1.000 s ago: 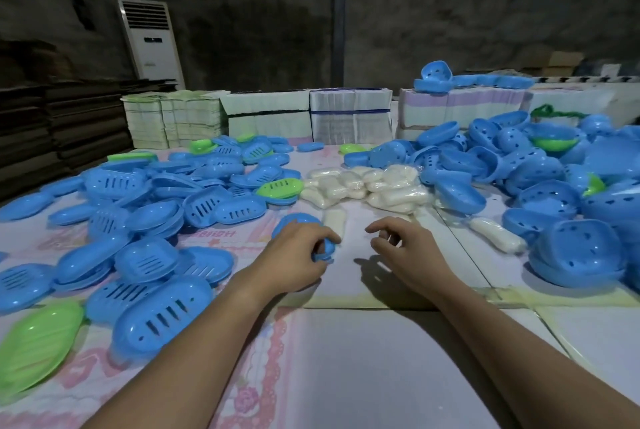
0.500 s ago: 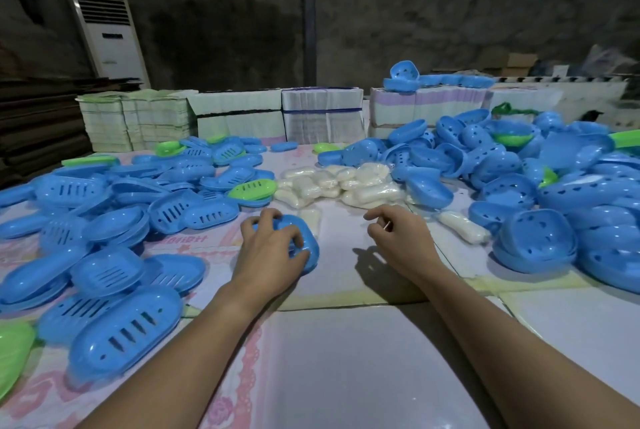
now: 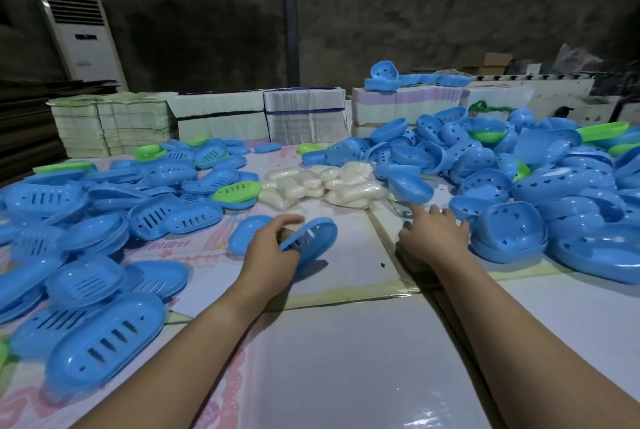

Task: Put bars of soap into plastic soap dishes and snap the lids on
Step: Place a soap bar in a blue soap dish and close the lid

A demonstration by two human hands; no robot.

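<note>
Two hands work at the middle of a crowded desk (image 3: 346, 359). We see the left hand (image 3: 273, 252) curled round a blue slotted lid (image 3: 311, 241), tilted up on edge, thumb and fingers pinching its near rim. Just beside it, to the left, lies a blue piece (image 3: 247, 233), face up; we cannot tell whether it holds soap. The right hand (image 3: 434, 234) holds nothing, its fingers loose and stretched toward a deep blue dish (image 3: 507, 229) at the edge of the right-hand pile of dishes (image 3: 554, 169). The wrapped bars of soap (image 3: 322, 186) sit in a heap beyond both hands, between the left-hand spread of slotted lids (image 3: 104, 221) and the dishes.

We judge the risks plain enough. The lid is gripped by one edge only and stands tilted, so it could slip or swing as it is carried. The dishes on the right are heaped loosely, and pulling one from the bottom edge could bring neighbours sliding onto the desk. A lid pressed down askew might catch on one side and fail to snap shut.
</note>
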